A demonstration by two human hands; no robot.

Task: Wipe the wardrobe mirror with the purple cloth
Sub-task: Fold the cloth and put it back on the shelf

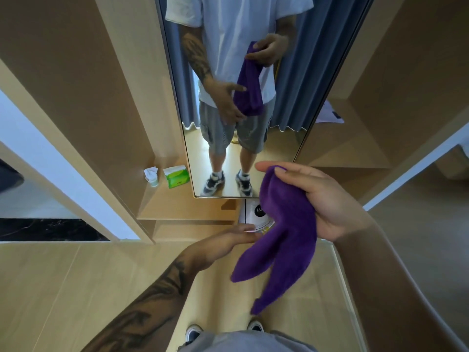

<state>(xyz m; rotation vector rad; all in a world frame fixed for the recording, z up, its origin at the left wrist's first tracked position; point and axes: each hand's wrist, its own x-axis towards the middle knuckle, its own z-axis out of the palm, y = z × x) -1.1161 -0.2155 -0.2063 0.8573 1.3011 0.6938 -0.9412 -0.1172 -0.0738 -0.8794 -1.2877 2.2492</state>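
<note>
1. We see the purple cloth (286, 240) pinched at its top in the right hand (327, 201), thumb on the far side and fingers curled over the near side, so this hand grips the cloth firmly.
2. The cloth hangs folded, its long axis running from the upper right at the hand down towards the lower left; two loose tails point downward – one towards the left, one nearly straight down to the floor (63, 288).
3. The left hand (223, 242) reaches in from the lower left with fingers stretched out; its fingertips are hidden behind the cloth, so we cannot tell whether it holds anything.
4. The cloth is in front of the wardrobe mirror (241, 153) but apart from the glass, low and right of its bottom edge.
5. The tall, narrow mirror is set in pale wooden wardrobe panels (121, 85).
6. On the shelf (177, 204) left of the mirror's foot lie a green tissue pack (176, 177) and a small white tub of wipes (151, 177) – both clear of the glass.
</note>
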